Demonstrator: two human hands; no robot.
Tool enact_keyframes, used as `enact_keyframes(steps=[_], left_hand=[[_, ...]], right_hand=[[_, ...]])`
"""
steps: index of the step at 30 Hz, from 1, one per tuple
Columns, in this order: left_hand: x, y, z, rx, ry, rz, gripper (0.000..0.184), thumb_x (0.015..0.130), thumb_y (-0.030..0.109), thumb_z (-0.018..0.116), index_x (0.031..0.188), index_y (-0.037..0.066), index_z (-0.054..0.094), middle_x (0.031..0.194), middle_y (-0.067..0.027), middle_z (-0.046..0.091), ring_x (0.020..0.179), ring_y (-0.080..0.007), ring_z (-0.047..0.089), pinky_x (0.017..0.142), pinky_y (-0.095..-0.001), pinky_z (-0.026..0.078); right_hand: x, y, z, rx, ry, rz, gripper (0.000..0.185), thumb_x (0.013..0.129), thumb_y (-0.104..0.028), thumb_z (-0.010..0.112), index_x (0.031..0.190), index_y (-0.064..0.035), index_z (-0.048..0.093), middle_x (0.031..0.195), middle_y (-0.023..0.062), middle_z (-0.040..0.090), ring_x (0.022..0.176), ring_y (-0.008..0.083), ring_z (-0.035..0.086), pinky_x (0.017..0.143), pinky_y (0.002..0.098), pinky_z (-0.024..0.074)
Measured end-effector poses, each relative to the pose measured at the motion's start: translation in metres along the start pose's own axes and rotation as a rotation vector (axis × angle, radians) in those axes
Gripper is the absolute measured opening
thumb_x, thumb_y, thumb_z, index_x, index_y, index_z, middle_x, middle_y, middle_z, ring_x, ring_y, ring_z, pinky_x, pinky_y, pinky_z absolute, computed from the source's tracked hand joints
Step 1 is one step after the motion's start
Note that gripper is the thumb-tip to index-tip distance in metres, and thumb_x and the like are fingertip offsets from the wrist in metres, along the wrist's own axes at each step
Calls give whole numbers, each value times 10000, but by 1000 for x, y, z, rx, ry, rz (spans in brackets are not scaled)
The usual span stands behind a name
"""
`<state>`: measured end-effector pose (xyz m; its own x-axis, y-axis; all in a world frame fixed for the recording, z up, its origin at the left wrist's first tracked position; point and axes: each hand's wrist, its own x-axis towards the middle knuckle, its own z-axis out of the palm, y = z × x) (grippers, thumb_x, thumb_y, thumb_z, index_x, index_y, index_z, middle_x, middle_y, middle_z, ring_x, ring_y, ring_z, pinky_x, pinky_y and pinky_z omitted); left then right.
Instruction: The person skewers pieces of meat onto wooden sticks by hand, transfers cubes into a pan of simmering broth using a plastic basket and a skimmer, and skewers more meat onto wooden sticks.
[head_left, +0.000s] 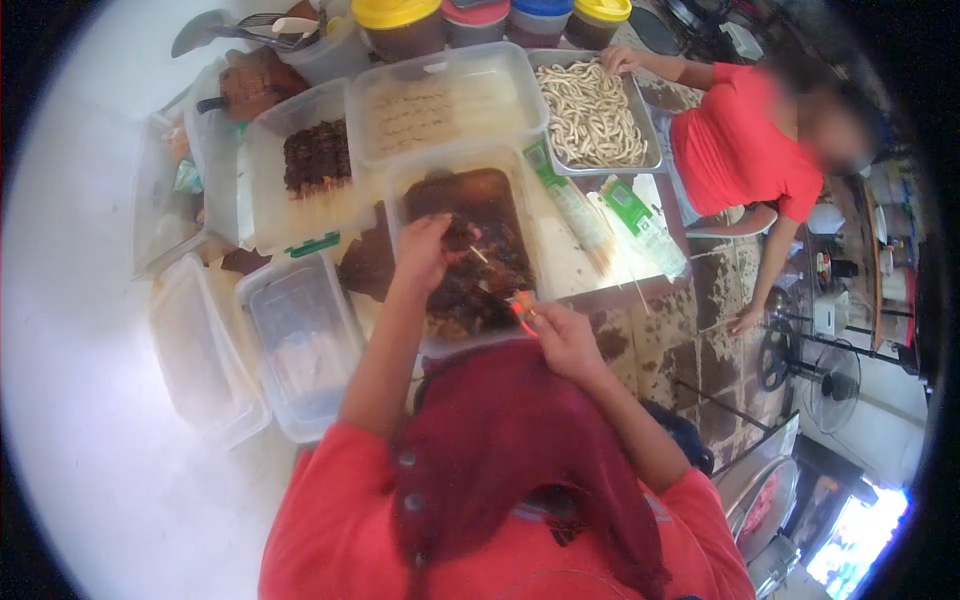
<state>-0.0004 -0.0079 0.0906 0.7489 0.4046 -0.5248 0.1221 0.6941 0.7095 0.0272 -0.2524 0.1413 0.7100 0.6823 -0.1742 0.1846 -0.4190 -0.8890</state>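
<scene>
- Over the plastic tub [533, 235], the left hand [425, 250] pinched dark skewered meat [462, 236].
- At that hand's four o'clock, the right hand [566, 338] gripped an orange-handled tool [524, 314].

Dark liquid [470, 190] hides the tub's [541, 245] floor; the right hand [568, 338] partly covers an orange tool [521, 310], too small to identify. At two, a co-worker's head [825, 110] is blurred. The edges cut a red lid [478, 14] at twelve, the shirt [330, 530] at six.
</scene>
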Motion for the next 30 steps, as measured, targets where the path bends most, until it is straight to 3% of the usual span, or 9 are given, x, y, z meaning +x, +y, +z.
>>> enact_keyframes(steps=[6,12,18,30], left_hand=[[-3,-13,9,-62,83,110,179,894,157,497,959,-7,527,876,-143,633,776,-254,643,632,-334,554],[-1,-10,17,-332,25,119,158,907,162,490,982,27,524,950,-128,618,849,-244,625,684,-350,530],[14,-17,10,-217,15,194,195,915,200,485,981,25,540,888,-115,622,815,-239,627,698,-367,523],[11,-24,13,-210,99,55,169,914,158,476,937,1,536,860,-149,613,769,-275,627,675,-415,535]], right_hand=[[2,-3,3,-27,-33,-8,178,853,-101,486,932,20,590,802,205,610,751,320,617,673,361,468],[3,-16,-4,15,-61,79,192,871,-122,474,932,18,592,791,196,618,752,273,628,671,338,466],[1,-5,-2,27,-40,94,196,874,-132,477,940,11,593,770,187,615,727,276,622,650,345,462],[1,-3,1,21,-14,-21,187,866,-114,470,924,18,590,780,194,612,749,310,619,663,359,465]])
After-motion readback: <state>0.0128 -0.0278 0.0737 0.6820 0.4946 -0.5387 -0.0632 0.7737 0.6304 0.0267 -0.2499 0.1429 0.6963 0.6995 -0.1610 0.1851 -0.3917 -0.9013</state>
